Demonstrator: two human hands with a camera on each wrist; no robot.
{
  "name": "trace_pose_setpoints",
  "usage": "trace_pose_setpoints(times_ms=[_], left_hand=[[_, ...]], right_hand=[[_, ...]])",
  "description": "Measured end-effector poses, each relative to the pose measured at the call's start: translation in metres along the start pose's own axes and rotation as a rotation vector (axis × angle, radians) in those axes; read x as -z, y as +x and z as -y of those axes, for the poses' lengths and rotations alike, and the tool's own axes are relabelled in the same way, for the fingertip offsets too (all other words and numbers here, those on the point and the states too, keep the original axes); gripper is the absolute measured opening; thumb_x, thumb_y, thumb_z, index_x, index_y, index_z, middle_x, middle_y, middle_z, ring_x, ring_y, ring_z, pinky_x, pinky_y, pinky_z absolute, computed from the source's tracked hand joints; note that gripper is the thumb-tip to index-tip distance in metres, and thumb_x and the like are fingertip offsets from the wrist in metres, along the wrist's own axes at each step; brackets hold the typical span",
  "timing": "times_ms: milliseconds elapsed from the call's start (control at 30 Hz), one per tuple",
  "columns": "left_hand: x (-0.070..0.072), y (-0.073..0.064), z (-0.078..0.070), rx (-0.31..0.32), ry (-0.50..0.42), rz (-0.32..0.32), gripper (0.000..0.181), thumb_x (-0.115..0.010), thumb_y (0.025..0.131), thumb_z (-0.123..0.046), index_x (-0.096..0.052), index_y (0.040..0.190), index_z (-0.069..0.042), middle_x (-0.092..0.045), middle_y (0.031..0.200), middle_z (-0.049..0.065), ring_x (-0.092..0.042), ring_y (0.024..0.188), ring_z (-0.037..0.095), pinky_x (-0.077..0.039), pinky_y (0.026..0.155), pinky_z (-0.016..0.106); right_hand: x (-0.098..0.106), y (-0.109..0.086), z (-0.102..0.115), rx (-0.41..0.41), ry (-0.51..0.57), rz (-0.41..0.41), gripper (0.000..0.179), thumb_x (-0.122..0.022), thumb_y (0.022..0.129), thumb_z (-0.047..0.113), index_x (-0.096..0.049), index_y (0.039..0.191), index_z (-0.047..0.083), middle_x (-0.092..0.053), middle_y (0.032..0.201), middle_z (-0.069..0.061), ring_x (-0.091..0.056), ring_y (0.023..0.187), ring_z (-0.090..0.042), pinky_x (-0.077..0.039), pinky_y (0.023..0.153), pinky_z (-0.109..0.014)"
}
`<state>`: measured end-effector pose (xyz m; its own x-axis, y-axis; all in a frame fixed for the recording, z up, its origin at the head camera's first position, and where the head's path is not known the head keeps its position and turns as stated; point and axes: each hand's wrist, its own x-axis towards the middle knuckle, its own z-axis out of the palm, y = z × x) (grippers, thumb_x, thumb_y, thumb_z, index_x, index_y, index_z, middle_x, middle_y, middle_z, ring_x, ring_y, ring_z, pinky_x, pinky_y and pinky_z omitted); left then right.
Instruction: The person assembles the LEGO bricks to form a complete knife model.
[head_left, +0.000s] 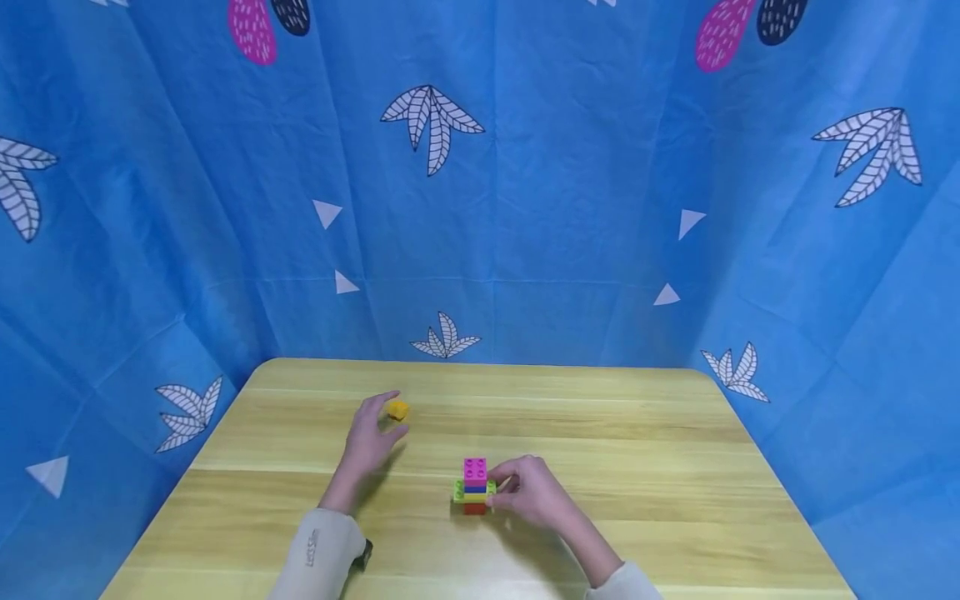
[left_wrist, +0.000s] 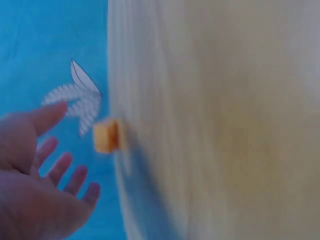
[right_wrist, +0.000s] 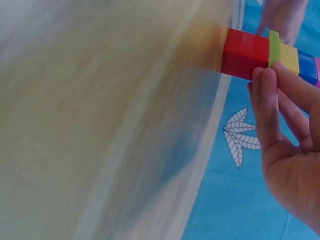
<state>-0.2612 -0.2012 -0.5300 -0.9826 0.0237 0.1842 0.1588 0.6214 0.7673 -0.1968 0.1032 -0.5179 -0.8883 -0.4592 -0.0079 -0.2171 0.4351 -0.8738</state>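
Near the front middle of the table stands a stack of toy building bricks (head_left: pixel 475 485), pink on top, then blue, yellow, a wider light green piece, and red at the bottom. My right hand (head_left: pixel 531 490) is at its right side. In the right wrist view, thumb and fingers pinch the stack around the green piece (right_wrist: pixel 273 47), above the red brick (right_wrist: pixel 245 54). Farther back on the left, my left hand (head_left: pixel 369 437) reaches with thumb and fingers spread on either side of a small orange-yellow brick (head_left: pixel 397 410). The left wrist view shows that brick (left_wrist: pixel 105 136) beyond the fingertips.
The light wooden table (head_left: pixel 637 442) has rounded far corners. A blue patterned cloth (head_left: pixel 570 183) hangs behind it and along both sides. A dark band (head_left: pixel 363 555) shows at the left sleeve.
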Motion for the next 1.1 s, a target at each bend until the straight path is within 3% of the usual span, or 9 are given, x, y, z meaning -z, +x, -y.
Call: trace_pose_setpoints(times_ms=[100,367,533,800,933,1100], left_hand=[[0.003,0.010,0.010,0.060,-0.013,-0.006,0.068,-0.071,0.097,-0.009,-0.039,0.157,-0.005,-0.035,0.160,0.027,-0.032,0.148,0.051,-0.031,0.119,0.068],[0.006,0.021,0.026,0.148,-0.099,0.116,0.066,-0.065,0.102,-0.011,-0.034,0.159,-0.003,-0.036,0.158,0.033,-0.037,0.147,0.050,-0.031,0.122,0.062],[-0.001,0.028,0.021,0.164,-0.075,0.131,0.053,-0.066,0.101,-0.011,-0.048,0.149,0.001,-0.050,0.151,0.028,-0.044,0.143,0.047,-0.038,0.120,0.059],[-0.011,0.028,0.008,0.142,0.006,0.102,0.030,-0.071,0.095,-0.002,-0.067,0.125,-0.002,-0.067,0.125,0.021,-0.060,0.117,0.038,-0.051,0.106,0.053],[-0.013,0.027,0.004,0.154,0.008,0.134,0.028,-0.069,0.097,-0.003,-0.068,0.124,-0.003,-0.068,0.122,0.017,-0.061,0.112,0.033,-0.053,0.102,0.051],[-0.015,0.027,0.003,0.149,-0.027,0.159,0.028,-0.064,0.102,-0.007,-0.065,0.130,-0.004,-0.066,0.130,0.019,-0.060,0.120,0.035,-0.050,0.108,0.054]], right_hand=[[0.002,-0.001,0.002,-0.005,-0.003,-0.003,0.032,-0.083,0.081,0.002,-0.075,0.113,0.000,-0.077,0.099,-0.014,-0.071,0.075,-0.015,-0.061,0.066,-0.024],[0.002,-0.001,0.002,-0.013,-0.005,0.000,0.033,-0.084,0.081,0.002,-0.075,0.113,0.000,-0.077,0.105,-0.016,-0.070,0.078,-0.016,-0.061,0.067,-0.024],[0.002,-0.002,0.004,-0.017,0.001,0.001,0.034,-0.083,0.081,0.002,-0.075,0.114,-0.001,-0.077,0.104,-0.016,-0.070,0.079,-0.016,-0.061,0.067,-0.024],[0.000,-0.001,0.002,-0.026,0.002,0.006,0.033,-0.083,0.082,0.002,-0.075,0.113,-0.001,-0.077,0.100,-0.014,-0.070,0.077,-0.016,-0.061,0.067,-0.024],[0.000,-0.001,0.001,-0.035,-0.003,0.013,0.032,-0.083,0.082,0.003,-0.075,0.114,0.000,-0.077,0.100,-0.012,-0.070,0.077,-0.014,-0.061,0.068,-0.024],[0.003,-0.001,0.002,-0.034,-0.023,0.009,0.034,-0.083,0.083,0.004,-0.074,0.115,0.000,-0.077,0.103,-0.013,-0.070,0.080,-0.014,-0.061,0.069,-0.024]])
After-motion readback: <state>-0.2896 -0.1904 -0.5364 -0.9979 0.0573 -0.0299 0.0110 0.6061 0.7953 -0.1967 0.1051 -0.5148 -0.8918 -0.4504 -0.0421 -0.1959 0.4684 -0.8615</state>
